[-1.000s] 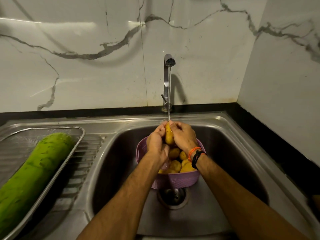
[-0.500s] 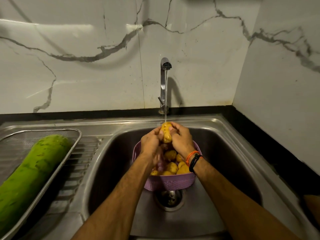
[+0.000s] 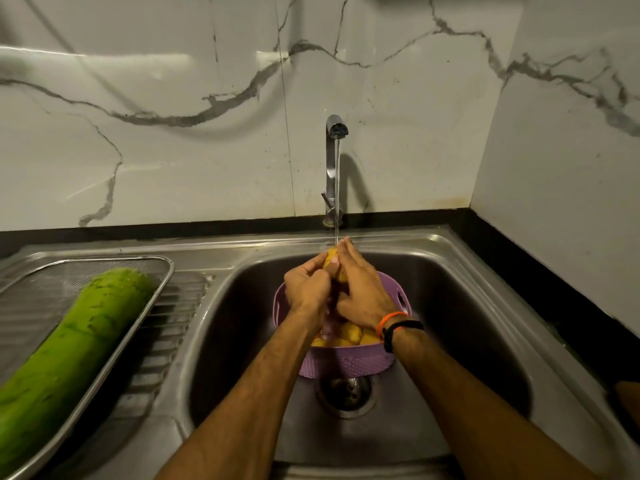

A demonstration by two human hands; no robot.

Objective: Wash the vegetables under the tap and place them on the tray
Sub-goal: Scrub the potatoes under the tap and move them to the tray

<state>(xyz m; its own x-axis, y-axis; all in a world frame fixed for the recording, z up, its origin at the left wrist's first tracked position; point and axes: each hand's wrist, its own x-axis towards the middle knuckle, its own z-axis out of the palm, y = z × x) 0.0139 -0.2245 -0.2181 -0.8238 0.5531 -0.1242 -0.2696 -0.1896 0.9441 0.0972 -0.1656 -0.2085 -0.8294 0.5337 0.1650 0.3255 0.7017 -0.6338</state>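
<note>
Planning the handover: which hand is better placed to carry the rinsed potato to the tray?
Left hand, probably: it grips the small yellow potato, and the steel mesh tray lies on its side.

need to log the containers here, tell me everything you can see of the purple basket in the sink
The purple basket looks like plastic, rounded, with a textured, woven-looking wall and a slot handle cut near its right rim. It stands upright on the floor of the steel sink, at the far edge of the drain, below the tap's stream. Yellowish potatoes lie inside. Both forearms cross above it and hide much of the inside.
</note>
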